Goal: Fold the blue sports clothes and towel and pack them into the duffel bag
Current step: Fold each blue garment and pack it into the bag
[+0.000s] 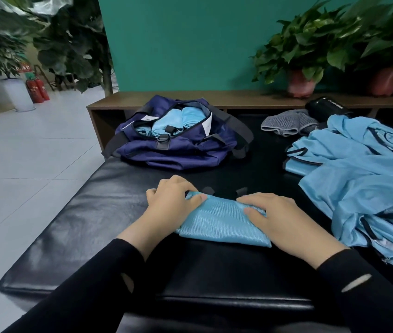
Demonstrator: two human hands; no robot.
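Note:
A folded light-blue mesh garment (221, 224) lies on the black padded bench (89, 219) in front of me. My left hand (171, 203) grips its far left corner, fingers curled over the edge and thumb on top. My right hand (284, 219) lies on its right end, thumb on the cloth and fingers bent over the far edge. Behind it stands the open navy duffel bag (178, 150) with rolled light-blue items (173, 123) inside. A pile of unfolded light-blue sports clothes (363, 188) spreads over the bench's right side.
A grey striped cloth (289, 124) and a black pouch (325, 109) lie at the back right. Two potted plants (301, 82) stand on a wooden shelf (214, 98) along the green wall. Tiled floor, a white planter and fire extinguishers (37, 90) are to the left.

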